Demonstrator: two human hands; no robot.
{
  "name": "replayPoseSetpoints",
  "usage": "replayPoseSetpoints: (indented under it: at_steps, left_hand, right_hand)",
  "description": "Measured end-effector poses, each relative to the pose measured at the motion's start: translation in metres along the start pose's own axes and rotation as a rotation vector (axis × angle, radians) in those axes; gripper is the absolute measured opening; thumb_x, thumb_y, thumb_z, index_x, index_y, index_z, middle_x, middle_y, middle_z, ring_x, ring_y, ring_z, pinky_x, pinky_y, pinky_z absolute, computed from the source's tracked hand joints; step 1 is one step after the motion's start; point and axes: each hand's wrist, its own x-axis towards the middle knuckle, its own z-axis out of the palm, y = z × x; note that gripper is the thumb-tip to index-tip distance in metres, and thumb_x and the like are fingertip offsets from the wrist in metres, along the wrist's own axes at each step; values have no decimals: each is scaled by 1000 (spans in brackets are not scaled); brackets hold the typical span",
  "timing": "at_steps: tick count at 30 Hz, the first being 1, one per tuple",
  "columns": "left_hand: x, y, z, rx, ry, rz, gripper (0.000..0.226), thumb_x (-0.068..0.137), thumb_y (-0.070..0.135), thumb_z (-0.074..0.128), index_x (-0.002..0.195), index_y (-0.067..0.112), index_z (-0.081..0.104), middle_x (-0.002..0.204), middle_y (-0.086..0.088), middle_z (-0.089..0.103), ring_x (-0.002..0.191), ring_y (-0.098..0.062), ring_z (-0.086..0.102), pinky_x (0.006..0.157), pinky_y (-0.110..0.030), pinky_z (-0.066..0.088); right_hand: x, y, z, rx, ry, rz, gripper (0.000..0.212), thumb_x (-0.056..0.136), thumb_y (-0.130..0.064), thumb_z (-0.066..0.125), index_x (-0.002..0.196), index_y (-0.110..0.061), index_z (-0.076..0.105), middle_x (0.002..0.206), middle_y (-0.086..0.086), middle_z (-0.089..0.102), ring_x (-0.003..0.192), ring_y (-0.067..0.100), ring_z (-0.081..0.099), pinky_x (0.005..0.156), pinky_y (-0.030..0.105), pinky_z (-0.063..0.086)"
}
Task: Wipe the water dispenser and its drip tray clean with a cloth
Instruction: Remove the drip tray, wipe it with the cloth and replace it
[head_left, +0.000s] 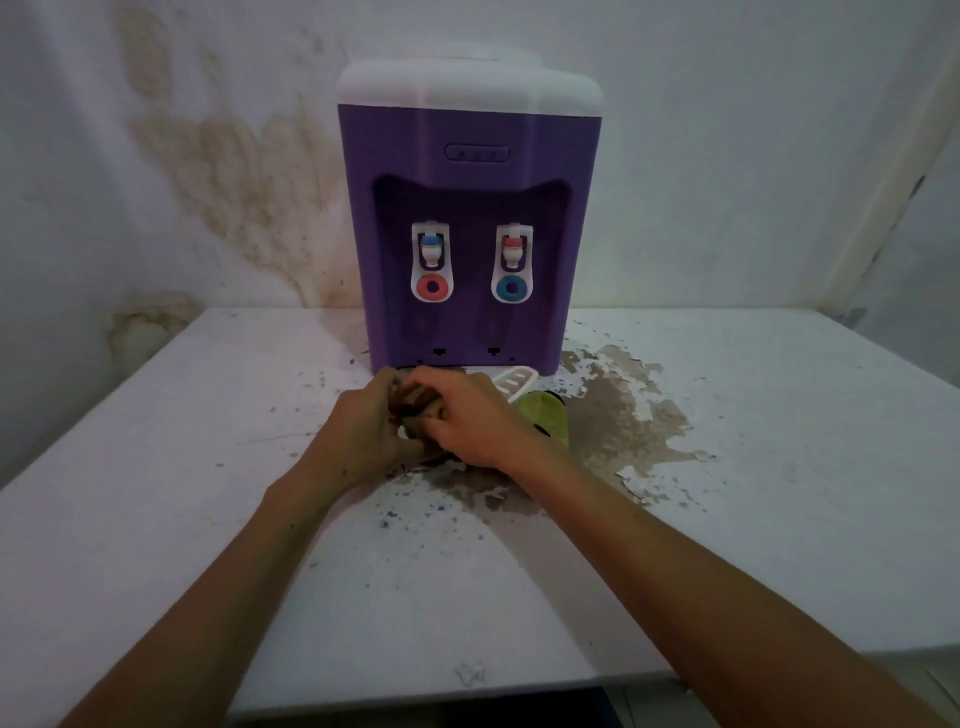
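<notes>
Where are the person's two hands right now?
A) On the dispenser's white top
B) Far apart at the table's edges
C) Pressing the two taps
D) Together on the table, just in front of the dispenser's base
D: the left hand and right hand meet low on the table, in front of the purple dispenser.

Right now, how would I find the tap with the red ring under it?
Look at the purple water dispenser standing on the white table against the wall. In its dark front recess sit two white taps side by side. Yours is the tap on the left of the picture, with a blue cap and a red ring below; its neighbour has a red cap and a blue ring.
</notes>
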Motion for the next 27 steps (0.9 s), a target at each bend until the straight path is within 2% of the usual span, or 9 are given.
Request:
replayPoseSetpoints:
  at_steps: [3,7,12,14,16,18,21,24,27]
  left_hand:
    - [-3,0,0,28,14,51,67,69,31,92,123,20,53,91,13,61,74,5,56,63,-3,43]
    - [-1,0,-1,83,-24,55,63,72,26,91,123,14,56,93,9,61,75,-3,57,65,-4,38]
    - [0,3,-1,74,-4,35,56,68,41,92,108,22,57,83,16,62,71,1,59,62,-7,42]
    - [1,4,-2,73,-6,11,60,65,46,92,108,24,57,86,14,65,75,0,63,67,-13,49]
    - [3,3,-3,88,-28,-39,62,63,44,94,109,24,57,89,11,66,78,-1,64,68,-16,51]
    - [5,3,-4,102,-56,-64,58,63,43,94,104,26,57,89,13,65,78,2,62,65,-11,48]
    - [7,5,-5,119,-91,-66,51,64,41,94,99,29,58,91,15,64,80,5,60,66,-8,45]
    - [9,4,-7,144,-114,-73,50,67,39,93,106,25,64,99,12,68,83,2,61,68,-8,45]
    - [11,0,-11,175,-144,-56,58,70,36,91,120,20,66,112,7,71,92,-4,63,74,-9,45]
  right_hand:
    - [-3,1,1,2,12,-3,30,88,-18,75,117,-27,73,107,-3,74,78,8,63,71,18,43]
    - [-6,-1,1,14,-54,-91,26,89,-13,72,110,-27,77,107,-7,75,93,9,67,87,22,51]
    - [3,4,-3,-101,-33,-94,23,84,-2,67,96,-19,78,96,-1,73,83,15,62,74,30,50]
    - [5,12,-8,-155,-7,-65,25,83,2,62,94,-16,77,96,2,73,87,18,63,78,34,51]
    - [7,29,-17,-206,41,29,27,87,2,59,97,-14,78,100,5,74,93,22,65,84,38,53]
    - [9,54,-27,-213,117,171,23,91,-3,62,98,-16,78,102,5,74,90,19,67,86,37,56]
    - [13,82,-41,-295,176,373,20,86,-6,69,101,-19,76,103,9,71,84,22,66,80,35,58]
    - [8,96,-55,-399,197,488,17,85,-4,67,100,-11,71,100,13,68,81,27,62,71,34,53]
    - [-6,108,-67,-387,180,615,15,90,-9,64,103,-9,70,103,14,67,89,31,65,79,38,56]
